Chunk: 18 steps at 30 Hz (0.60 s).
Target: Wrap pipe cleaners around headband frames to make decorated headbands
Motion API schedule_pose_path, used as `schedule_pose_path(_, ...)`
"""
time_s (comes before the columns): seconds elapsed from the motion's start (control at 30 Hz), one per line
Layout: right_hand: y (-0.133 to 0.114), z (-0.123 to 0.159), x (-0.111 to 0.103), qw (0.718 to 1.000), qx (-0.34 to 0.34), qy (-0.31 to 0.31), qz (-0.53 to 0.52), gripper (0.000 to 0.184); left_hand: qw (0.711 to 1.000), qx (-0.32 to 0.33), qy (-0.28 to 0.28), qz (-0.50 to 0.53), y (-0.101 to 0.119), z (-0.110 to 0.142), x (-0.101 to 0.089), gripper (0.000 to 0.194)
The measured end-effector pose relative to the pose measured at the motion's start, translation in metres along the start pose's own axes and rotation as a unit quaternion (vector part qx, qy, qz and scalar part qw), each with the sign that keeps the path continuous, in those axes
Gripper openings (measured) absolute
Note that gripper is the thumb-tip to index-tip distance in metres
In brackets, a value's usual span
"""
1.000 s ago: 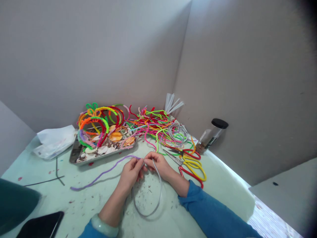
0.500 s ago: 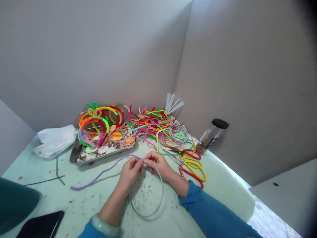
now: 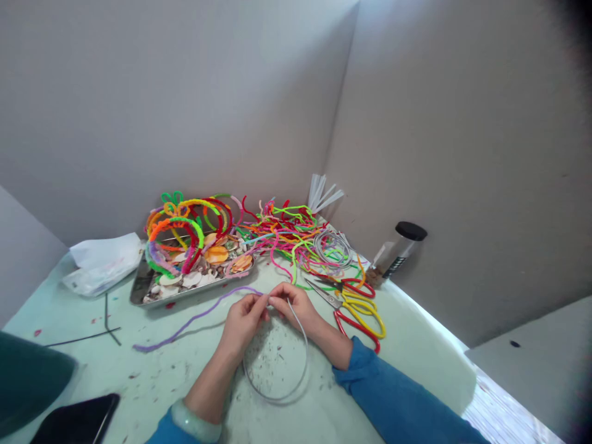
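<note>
My left hand (image 3: 243, 323) and my right hand (image 3: 296, 308) meet over the table, thumbs and fingertips pinched close together. A purple pipe cleaner (image 3: 190, 321) runs from the pinch out to the left, its free end hanging over the tabletop. Below the hands curves a loop of grey wire (image 3: 306, 359), bent into a rough circle, its ends coming up to the fingers. Both hands are closed; the fingertips hide where the wire and the pipe cleaner meet.
Behind stands a metal tray (image 3: 189, 296) of shells and colourful pipe-cleaner headbands (image 3: 200, 231). Beside it lie piled pipe cleaners (image 3: 284, 231) and a wire coil (image 3: 348, 258). Scissors (image 3: 377, 322) and a black-lidded jar (image 3: 401, 250) are rightward; a phone (image 3: 76, 420) lies front left.
The grey wire loop has shifted slightly up and right. The purple pipe cleaner's free end has risen a little; both hands stay pinched in nearly the same place.
</note>
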State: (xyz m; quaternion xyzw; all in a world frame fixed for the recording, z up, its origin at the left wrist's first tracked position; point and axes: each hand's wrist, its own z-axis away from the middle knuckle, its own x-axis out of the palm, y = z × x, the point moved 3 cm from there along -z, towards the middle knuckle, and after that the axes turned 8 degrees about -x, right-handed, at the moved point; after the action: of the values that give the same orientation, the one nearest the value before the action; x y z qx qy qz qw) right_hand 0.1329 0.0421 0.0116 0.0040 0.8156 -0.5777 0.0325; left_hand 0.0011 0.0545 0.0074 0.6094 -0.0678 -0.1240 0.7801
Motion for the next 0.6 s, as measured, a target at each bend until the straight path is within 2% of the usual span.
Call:
schedule_pose_path(0.23, 0.0022, 0.0004, -0.0004, 1.000, -0.019, 0.001, 0.008, 0.013, 1.000, 0.012, 0.001, 0.000, 0.0004, 0.0006, 0.0000, 0.040)
schedule_pose_path(0.6, -0.0016, 0.0012, 0.0018, 1.000, 0.004, 0.001, -0.023, 0.013, 0.999, -0.004, -0.015, 0.049, 0.0028, 0.0034, 0.0000, 0.037)
